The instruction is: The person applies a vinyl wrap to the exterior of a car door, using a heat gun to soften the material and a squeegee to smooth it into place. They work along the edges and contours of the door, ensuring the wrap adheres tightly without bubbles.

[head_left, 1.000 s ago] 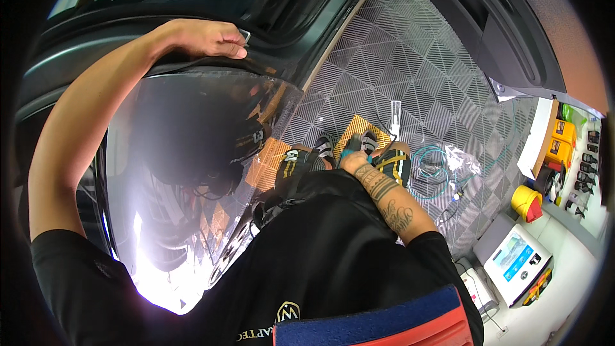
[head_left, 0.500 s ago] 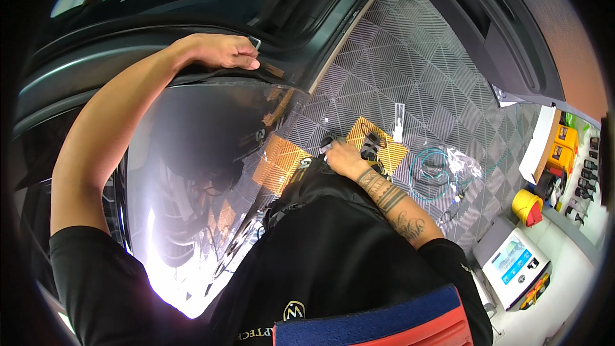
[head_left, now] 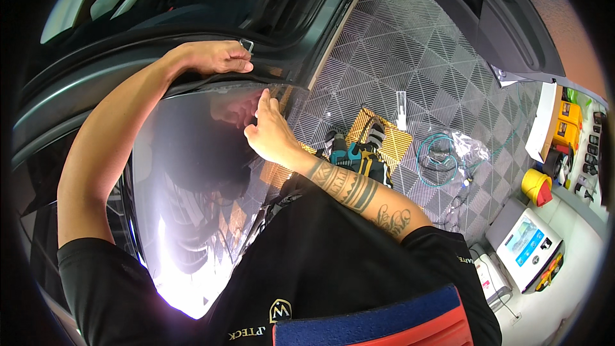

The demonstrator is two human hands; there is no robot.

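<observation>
My left hand [head_left: 232,59] is closed at the dark car body's edge [head_left: 288,70], its fingers curled by a small silver-rimmed piece [head_left: 246,45]; what exactly it holds is partly hidden. Below it, a glossy, curved tinted panel [head_left: 173,154] with a film-like edge reflects the light and my fingers. My right hand [head_left: 269,128] reaches over this panel, index finger stretched to its upper edge and thumb apart, with nothing clearly held. A teal and black tool [head_left: 339,147] is low near my waist, beyond my tattooed forearm.
An open car door [head_left: 512,25] hangs at upper right over the patterned floor [head_left: 410,38]. A coiled teal hose [head_left: 435,160] and crumpled plastic lie on it. At right are a shelf with yellow cases [head_left: 567,125], a yellow bucket [head_left: 535,186] and a white machine with a screen [head_left: 522,243].
My right hand has risen from the waist, by the teal tool, onto the panel's upper edge, its index finger now stretched out. My left hand stays at the body edge.
</observation>
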